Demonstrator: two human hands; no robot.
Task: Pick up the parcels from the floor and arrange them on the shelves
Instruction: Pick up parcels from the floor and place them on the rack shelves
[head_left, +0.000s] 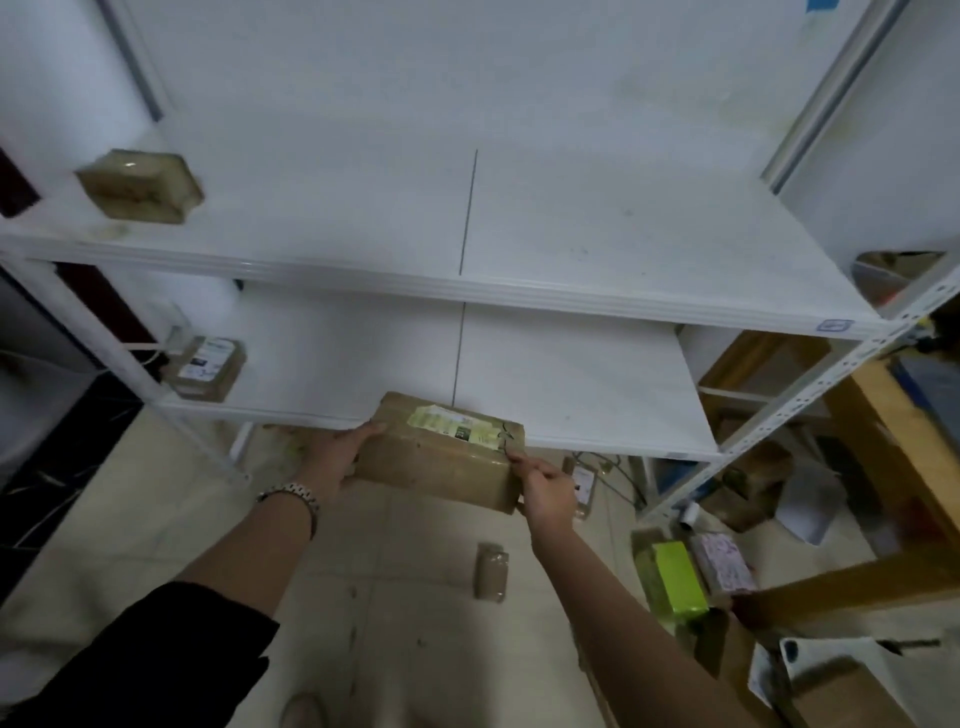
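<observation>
Head view: shows two white shelves, upper shelf (623, 234) and lower shelf (571, 374), in one metal rack (810, 389). One parcel on each: top parcel (140, 187) at 9 o'clock on the upper board, low parcel (205, 368) at 9 o'clock on the lower, both near the left edge. One brown box (441, 452) in the air at 6 o'clock of the lower shelf, with its far end over that shelf's front edge; resting on it or just above, cannot tell. One pale label (457, 423) on top of the box.

Four separate parcels on the tiled floor (405, 613): slim parcel (491, 571) at 6 o'clock of the box, labelled parcel (584, 483) half hidden behind the right wrist, green box (678, 579) and pink parcel (722, 564) side by side at 4 o'clock. More brown shapes at 3 o'clock beyond the rack, too blurred to count.

Two hands, both on the box. Left hand (345, 449) clasps the left end, thumb on the top edge, fingers going under. Right hand (545, 488) grips the near right corner, one finger laid along the top edge, the others curled round the end. One watch (293, 496) on the left wrist, one black sleeve (156, 649) behind it at 7 o'clock.
</observation>
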